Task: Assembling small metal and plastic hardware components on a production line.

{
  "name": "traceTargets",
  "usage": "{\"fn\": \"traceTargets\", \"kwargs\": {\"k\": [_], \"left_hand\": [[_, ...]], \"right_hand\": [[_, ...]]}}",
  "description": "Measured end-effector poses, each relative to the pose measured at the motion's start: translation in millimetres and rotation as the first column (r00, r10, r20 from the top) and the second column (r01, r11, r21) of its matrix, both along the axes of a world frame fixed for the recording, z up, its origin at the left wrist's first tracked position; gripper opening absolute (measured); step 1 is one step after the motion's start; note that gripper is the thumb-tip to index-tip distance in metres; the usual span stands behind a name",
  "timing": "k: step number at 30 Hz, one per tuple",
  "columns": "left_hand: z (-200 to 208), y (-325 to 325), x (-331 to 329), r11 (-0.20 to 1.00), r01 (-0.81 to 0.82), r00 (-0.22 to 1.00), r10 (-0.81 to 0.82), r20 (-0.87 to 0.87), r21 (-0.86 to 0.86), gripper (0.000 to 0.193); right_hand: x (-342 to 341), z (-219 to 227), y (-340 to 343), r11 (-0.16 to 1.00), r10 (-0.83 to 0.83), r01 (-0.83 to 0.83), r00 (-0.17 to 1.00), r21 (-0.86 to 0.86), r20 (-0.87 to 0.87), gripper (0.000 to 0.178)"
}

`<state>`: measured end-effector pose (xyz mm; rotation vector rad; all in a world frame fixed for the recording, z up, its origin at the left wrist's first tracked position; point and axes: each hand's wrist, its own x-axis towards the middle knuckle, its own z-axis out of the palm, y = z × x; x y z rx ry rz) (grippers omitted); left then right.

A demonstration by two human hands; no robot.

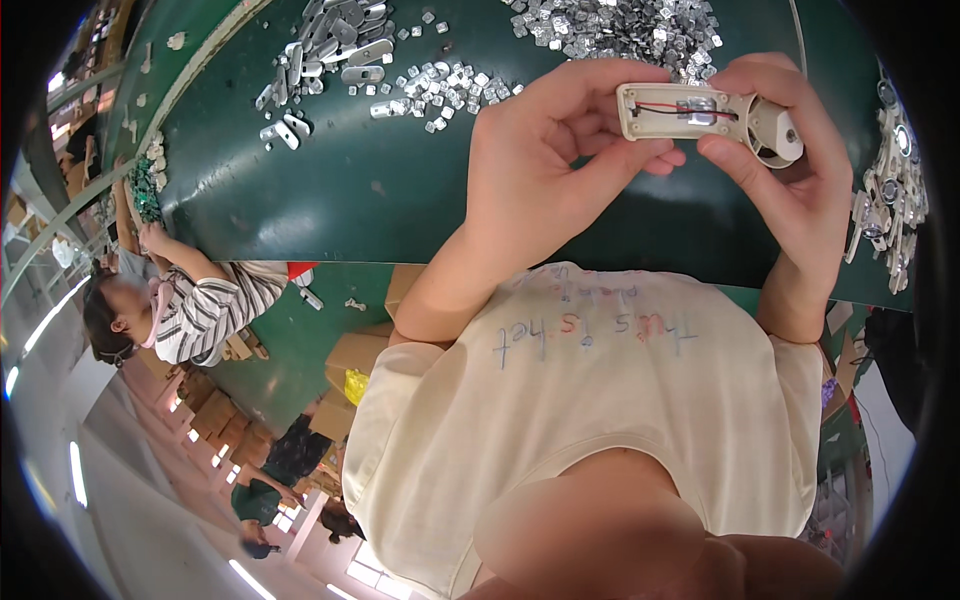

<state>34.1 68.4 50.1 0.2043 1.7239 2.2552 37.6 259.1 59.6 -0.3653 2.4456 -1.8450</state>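
A cream housing (655, 128) is held up above the near side of the green table (340, 205), right of the middle of the scene. Its long end is gripped by the left hand (560, 150), with the thumb along the near edge and the other fingers curled behind. The rounded right end is gripped by the right hand (800, 145), thumb on the near side and forefinger bent around the far side. By this two-ended hold the middle is left uncovered, presumably so that the inside can be seen and the housing steadied against twisting. The open face is turned up toward the head, and in it red and black wires (660, 106) are seen running lengthwise past a shiny plate (697, 111). A white round part (788, 134) is seated at the right end; what it is cannot be made out surely at this angle.

Beyond the hands, small silvery squares (620, 28) are heaped, with a looser scatter (450, 88) to the left and long metal pieces (340, 35) farther left. More parts (893, 195) are piled at the right edge. The sorting by kind is probably meant for easy reach. At far left, a co-worker in a striped top (235, 312) is seated at the table.
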Motion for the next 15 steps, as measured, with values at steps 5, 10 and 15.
{"fn": "traceTargets", "kwargs": {"k": [5,10,15], "left_hand": [[-3.4,-2.7,2.2,1.0,0.002,1.0,-0.002,-0.003,-0.02,0.033],[-2.0,4.2,-2.6,0.998,-0.026,1.0,0.025,0.018,0.051,0.025],[-7.0,4.9,2.4,0.986,-0.125,0.988,0.114,-0.101,-0.111,0.022]], "right_hand": [[-3.1,-5.7,-0.6,0.999,0.044,-0.045,0.999,-0.021,-0.032,0.032],[1.3,-0.2,-2.0,0.989,0.032,-0.001,0.976,0.146,-0.214,0.033],[0.4,-10.2,-13.4,0.992,-0.001,-0.011,0.996,-0.126,-0.092,0.036]]}}
